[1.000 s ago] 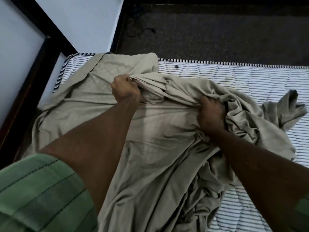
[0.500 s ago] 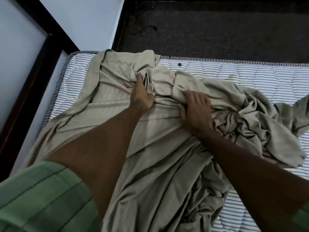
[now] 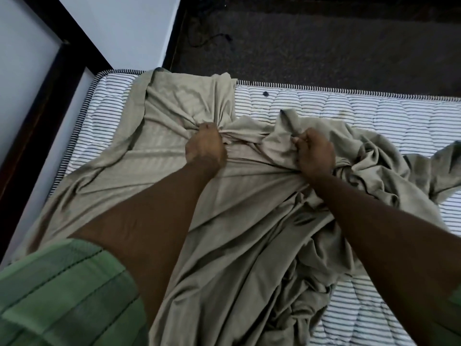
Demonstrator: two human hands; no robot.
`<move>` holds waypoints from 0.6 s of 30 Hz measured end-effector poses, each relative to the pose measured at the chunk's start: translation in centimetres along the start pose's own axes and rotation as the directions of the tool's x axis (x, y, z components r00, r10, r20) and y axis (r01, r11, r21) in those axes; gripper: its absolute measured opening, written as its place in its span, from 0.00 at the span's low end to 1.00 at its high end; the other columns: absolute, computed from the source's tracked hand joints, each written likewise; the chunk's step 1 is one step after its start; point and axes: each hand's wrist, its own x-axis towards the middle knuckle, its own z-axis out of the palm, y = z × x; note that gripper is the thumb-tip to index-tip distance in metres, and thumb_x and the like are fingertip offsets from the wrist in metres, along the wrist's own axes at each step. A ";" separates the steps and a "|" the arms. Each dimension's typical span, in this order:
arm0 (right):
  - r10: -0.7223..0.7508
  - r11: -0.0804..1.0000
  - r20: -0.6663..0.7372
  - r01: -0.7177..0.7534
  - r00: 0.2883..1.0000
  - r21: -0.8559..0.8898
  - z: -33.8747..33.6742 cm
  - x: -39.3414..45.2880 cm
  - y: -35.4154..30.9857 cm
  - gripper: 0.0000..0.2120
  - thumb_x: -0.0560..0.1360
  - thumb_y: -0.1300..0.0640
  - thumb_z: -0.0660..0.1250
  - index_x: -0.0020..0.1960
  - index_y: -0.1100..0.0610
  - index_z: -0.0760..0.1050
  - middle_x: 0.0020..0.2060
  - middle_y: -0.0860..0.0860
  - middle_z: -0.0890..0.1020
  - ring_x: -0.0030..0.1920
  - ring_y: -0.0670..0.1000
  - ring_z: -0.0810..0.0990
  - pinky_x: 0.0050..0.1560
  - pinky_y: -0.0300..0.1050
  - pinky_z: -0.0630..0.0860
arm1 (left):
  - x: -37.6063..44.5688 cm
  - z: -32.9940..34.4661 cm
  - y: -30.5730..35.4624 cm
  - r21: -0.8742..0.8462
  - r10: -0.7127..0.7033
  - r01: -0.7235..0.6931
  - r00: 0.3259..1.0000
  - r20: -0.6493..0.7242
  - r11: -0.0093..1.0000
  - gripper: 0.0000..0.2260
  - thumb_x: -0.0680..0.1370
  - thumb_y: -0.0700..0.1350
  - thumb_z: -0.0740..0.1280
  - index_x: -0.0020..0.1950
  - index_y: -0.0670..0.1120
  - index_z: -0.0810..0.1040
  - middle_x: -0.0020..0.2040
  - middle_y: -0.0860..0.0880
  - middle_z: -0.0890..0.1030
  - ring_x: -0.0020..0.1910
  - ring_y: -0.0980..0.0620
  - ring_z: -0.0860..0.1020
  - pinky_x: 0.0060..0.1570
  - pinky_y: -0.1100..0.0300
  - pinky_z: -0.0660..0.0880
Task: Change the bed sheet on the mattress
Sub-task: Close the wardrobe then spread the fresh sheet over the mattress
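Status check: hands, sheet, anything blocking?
Left hand and right hand each grip a bunch of the sheet. Sheet crumpled mid-mattress, not spread. Nothing in the way.

Your left sleeve [image 3: 62,293] fills the lower left of the frame: a short sleeve in green cloth, crossed by darker green bands and thin dark lines that look stitched or ribbed, ending in a hem above the elbow. Below it your left forearm [image 3: 149,221] is bare down to the left hand [image 3: 205,148], with no watch, ring or band showing. At the lower right edge of the frame only a sliver of the same green cloth shows as your right sleeve [image 3: 455,303], and the right forearm [image 3: 389,236] and right hand [image 3: 315,152] are likewise bare.
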 end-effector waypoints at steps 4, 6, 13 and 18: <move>0.103 0.994 -0.108 -0.106 0.989 -0.028 -1.5 -0.2 1.7 0.04 0.78 0.55 0.66 0.47 0.56 0.76 0.46 0.59 0.83 0.52 0.64 0.81 0.49 0.53 0.74 | 1.0 -0.1 -2.5 -0.047 -0.282 0.281 0.959 -0.002 0.958 0.21 0.83 0.49 0.57 0.69 0.39 0.74 0.67 0.40 0.74 0.64 0.39 0.77 0.56 0.51 0.74; -0.079 0.976 -0.008 0.075 0.997 -0.206 -1.7 -0.8 1.6 0.05 0.78 0.54 0.66 0.53 0.54 0.75 0.49 0.59 0.83 0.51 0.65 0.81 0.48 0.55 0.76 | 0.0 -0.4 -2.9 0.034 -0.227 0.229 0.973 -0.038 0.973 0.21 0.81 0.50 0.63 0.69 0.39 0.73 0.68 0.39 0.71 0.65 0.38 0.75 0.62 0.46 0.73; -0.167 0.940 0.158 0.205 0.973 -0.272 1.6 -1.1 -2.5 0.11 0.79 0.53 0.65 0.61 0.54 0.73 0.57 0.58 0.82 0.58 0.63 0.80 0.53 0.57 0.75 | -2.1 0.7 1.7 0.235 0.286 -0.227 0.921 -0.263 0.945 0.32 0.69 0.47 0.72 0.73 0.48 0.67 0.73 0.45 0.69 0.67 0.43 0.69 0.65 0.46 0.66; -0.131 0.879 0.239 0.224 0.962 -0.421 1.4 -0.8 -2.8 0.11 0.80 0.55 0.65 0.61 0.57 0.72 0.58 0.59 0.80 0.60 0.64 0.79 0.54 0.58 0.76 | -1.5 1.4 1.9 0.102 0.202 -0.201 0.979 0.000 0.974 0.18 0.78 0.41 0.70 0.67 0.46 0.74 0.63 0.44 0.79 0.63 0.42 0.77 0.59 0.48 0.75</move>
